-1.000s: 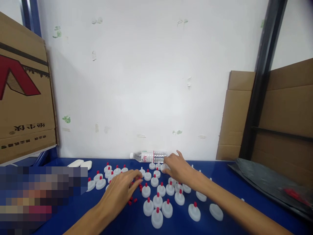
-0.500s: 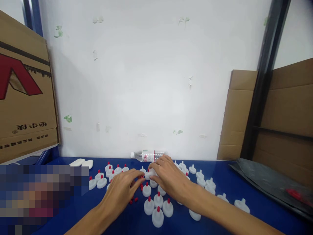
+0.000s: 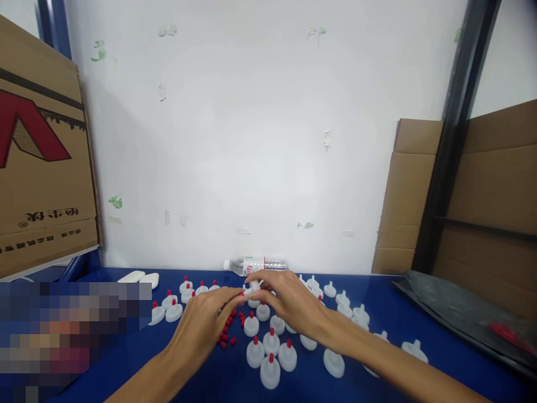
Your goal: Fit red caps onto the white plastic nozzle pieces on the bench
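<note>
My right hand [image 3: 289, 294] is closed around a white nozzle cap [image 3: 254, 287], tilted with its spout toward the left. My left hand [image 3: 205, 316] pinches a small red tip cap [image 3: 243, 293] at that spout; the fingers partly hide it. Beneath the hands, loose red tip caps [image 3: 224, 337] lie scattered on the blue table. Closest to me stand several white nozzle caps with red tips [image 3: 270, 374]. More of the red-tipped kind [image 3: 173, 311] sit to the left, while nozzle caps with bare white spouts [image 3: 344, 312] spread out on the right, partly behind my right forearm.
A clear plastic bottle [image 3: 255, 266] lies against the white wall. Two white oval pieces [image 3: 149, 280] rest at the back left. A dark plastic bag [image 3: 461, 319] covers the right edge. Cardboard boxes [image 3: 46, 184] flank the table, and a blurred patch hides the lower left.
My right hand has shifted slightly left, and the nozzle cap in it now tips toward my left fingers. Both hands have come together, uncovering more loose red tip caps.
</note>
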Motion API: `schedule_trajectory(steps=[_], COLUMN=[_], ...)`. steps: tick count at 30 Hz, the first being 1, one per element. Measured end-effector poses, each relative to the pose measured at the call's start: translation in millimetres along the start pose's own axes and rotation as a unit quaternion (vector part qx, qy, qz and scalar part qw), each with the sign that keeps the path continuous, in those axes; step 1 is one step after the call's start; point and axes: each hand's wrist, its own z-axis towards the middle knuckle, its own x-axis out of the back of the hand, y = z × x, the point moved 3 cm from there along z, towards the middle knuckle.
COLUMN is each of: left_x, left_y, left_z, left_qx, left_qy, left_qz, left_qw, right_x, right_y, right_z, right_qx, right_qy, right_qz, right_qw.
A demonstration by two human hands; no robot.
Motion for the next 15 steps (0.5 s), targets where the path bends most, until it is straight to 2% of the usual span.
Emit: schedule_trajectory(steps=[3, 8, 11, 15], left_x=[3, 8, 10, 11], left_y=[7, 20, 26, 29], left_z=[0, -3, -4, -3], left_qx=[0.010, 0.056, 0.095, 0.107], left_qy=[-0.018, -0.027, -0.017, -0.007], left_qz=[-0.004, -0.090, -0.146, -0.187], left_qw=[1.000, 0.994, 0.985, 0.977], right_x=[7, 16, 17, 14], right_y=[-6, -16, -18, -20], right_z=[3, 4, 3, 0], right_qx=[-0.006, -0.011, 0.006, 0.012], right_qy=[0.009, 0.026, 0.050, 0.050], right_qz=[0.037, 0.101, 0.109, 0.099], right_qw=[0.999, 0.994, 0.993, 0.994])
